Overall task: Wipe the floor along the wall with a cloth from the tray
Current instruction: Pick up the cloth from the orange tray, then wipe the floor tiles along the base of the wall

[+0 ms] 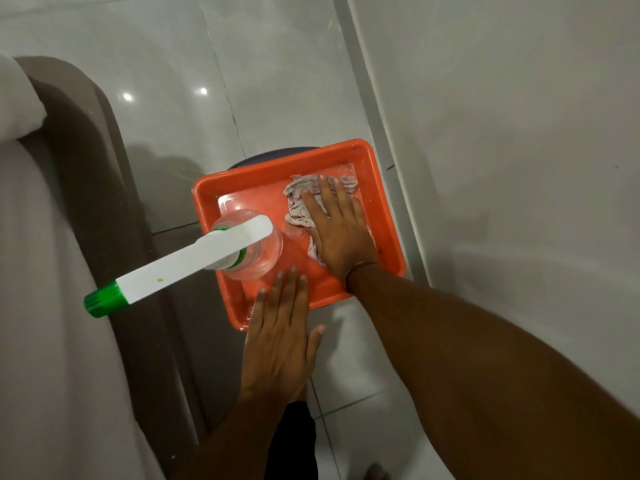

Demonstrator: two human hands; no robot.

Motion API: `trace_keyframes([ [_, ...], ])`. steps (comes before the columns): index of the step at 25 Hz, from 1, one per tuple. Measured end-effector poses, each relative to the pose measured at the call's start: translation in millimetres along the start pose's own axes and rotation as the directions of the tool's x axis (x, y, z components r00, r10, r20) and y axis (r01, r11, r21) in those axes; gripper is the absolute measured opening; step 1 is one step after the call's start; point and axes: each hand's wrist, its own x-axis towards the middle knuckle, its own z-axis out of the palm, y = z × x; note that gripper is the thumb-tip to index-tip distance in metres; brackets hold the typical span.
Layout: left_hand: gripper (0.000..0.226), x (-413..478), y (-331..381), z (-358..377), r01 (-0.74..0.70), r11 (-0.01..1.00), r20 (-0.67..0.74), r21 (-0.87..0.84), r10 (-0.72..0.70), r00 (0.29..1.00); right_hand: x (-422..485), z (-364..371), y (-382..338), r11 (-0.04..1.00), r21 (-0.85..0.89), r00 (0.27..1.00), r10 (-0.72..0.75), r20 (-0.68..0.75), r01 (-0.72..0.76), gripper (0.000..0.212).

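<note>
An orange tray [382,216] rests on a dark round stool close to the wall. In its right half lies a crumpled pale cloth [298,197]. My right hand [337,228] lies flat on top of that cloth, fingers spread, covering most of it. My left hand [280,332] hovers flat over the tray's near left corner, fingers apart and holding nothing. A clear spray bottle [258,252] with a white and green trigger head [166,268] stands in the tray's left half.
The white wall [519,133] runs along the right, with a pale skirting strip [377,98] at its foot. Glossy grey floor tiles [277,81] stretch ahead. A brown sofa edge [100,188] stands at the left. A dark trouser leg [294,441] shows below.
</note>
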Motion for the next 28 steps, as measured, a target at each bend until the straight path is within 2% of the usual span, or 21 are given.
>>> trace_keyframes([
  [3,0.075,1,2,0,0.018,1.000,-0.003,-0.005,-0.018,1.000,5,-4,1,0.997,0.073,1.000,0.016,-0.015,-0.015,0.077],
  [9,0.079,3,4,-1,0.031,0.999,-0.035,0.021,-0.030,0.999,0,-25,3,0.938,0.346,0.975,0.088,-0.203,-0.013,0.070],
  [14,0.079,-11,29,-18,0.056,0.997,-0.057,0.046,-0.054,0.997,-42,-83,2,0.852,0.509,0.880,0.142,-0.453,0.125,0.049],
  [17,0.080,-32,62,-20,0.072,0.995,-0.077,0.072,-0.066,0.995,-97,-113,11,0.792,0.590,0.830,0.219,-0.514,0.156,0.046],
  [19,0.081,-53,84,-14,0.073,0.995,-0.083,0.065,-0.067,0.994,-148,-114,26,0.789,0.601,0.819,0.260,-0.512,0.125,0.044],
  [22,0.081,-79,111,14,0.074,0.994,-0.076,0.075,-0.068,0.995,-226,-80,58,0.769,0.636,0.848,0.294,-0.441,0.064,0.054],
  [26,0.082,-104,132,79,0.087,0.994,-0.006,0.059,-0.087,0.996,-305,11,92,0.746,0.655,0.879,0.385,-0.282,-0.117,0.060],
  [28,0.083,-110,135,121,0.069,0.996,0.030,0.058,-0.071,0.997,-324,69,109,0.749,0.640,0.894,0.391,-0.220,-0.171,0.051],
])
